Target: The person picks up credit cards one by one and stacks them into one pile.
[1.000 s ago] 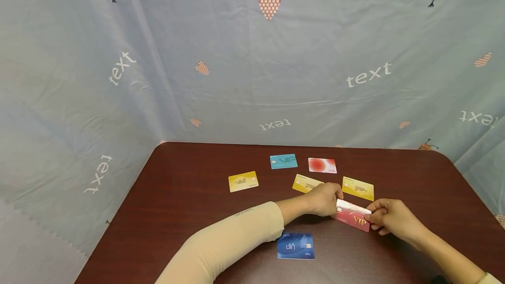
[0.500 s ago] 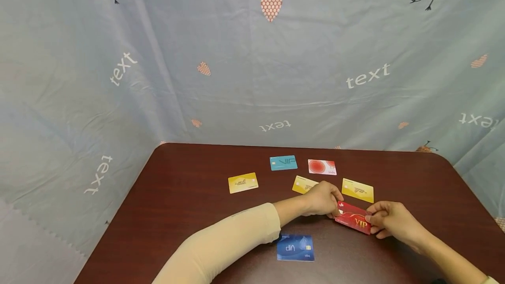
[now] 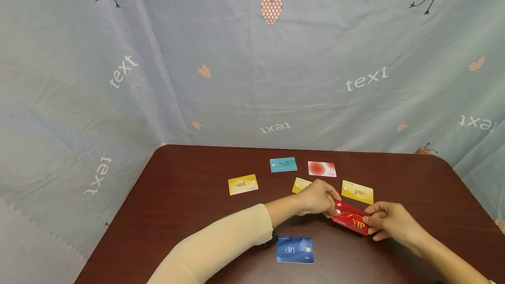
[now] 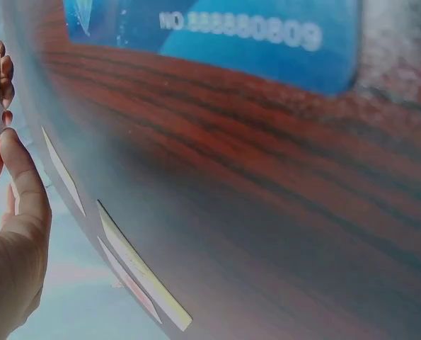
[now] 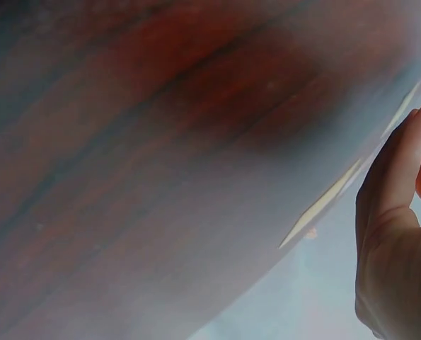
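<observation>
A red VIP card (image 3: 351,218) is held between my two hands over the right part of the table. My left hand (image 3: 318,197) pinches its left end; my right hand (image 3: 390,221) pinches the right end between thumb and fingers. Edge-on, the held card (image 4: 0,99) shows as a thin strip in the left wrist view. Behind my left hand lies a yellow card (image 3: 300,185), partly covered by it. Another yellow card (image 3: 357,192) lies just beyond the held one. In the right wrist view my right hand (image 5: 394,241) fills the right side.
A blue VIP card (image 3: 294,250) lies near my left forearm, close to the front. Farther back are a teal card (image 3: 283,165), a white card with a red circle (image 3: 321,169) and a yellow card (image 3: 243,184). A patterned curtain (image 3: 236,56) hangs behind the dark wooden table (image 3: 177,196).
The held card has tilted, so its pale glare has gone and its red face shows. Both hands have shifted slightly left with it, and my left hand covers more of the middle yellow card.
</observation>
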`<act>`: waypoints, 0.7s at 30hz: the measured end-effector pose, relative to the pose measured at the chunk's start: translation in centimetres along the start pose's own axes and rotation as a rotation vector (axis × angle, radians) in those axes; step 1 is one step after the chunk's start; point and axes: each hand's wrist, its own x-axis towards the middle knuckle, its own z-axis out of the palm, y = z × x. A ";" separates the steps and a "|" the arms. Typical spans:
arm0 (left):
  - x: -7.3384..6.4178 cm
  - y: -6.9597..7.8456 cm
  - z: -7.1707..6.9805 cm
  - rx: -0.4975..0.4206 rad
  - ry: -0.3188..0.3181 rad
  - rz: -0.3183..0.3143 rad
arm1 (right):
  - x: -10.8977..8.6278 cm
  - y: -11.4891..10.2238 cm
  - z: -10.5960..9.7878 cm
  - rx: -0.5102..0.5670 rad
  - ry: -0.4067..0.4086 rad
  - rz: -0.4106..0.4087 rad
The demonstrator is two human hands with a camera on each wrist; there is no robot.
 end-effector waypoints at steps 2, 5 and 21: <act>-0.1 -0.1 -0.2 -0.031 -0.009 0.004 | -0.1 -0.1 0.1 0.006 -0.007 -0.004; -0.3 -0.2 -0.5 -0.068 -0.018 0.009 | -0.2 -0.3 0.1 0.013 -0.021 -0.021; -1.7 0.0 -2.6 -0.120 -0.054 0.017 | -0.3 -1.8 0.8 0.043 -0.075 -0.087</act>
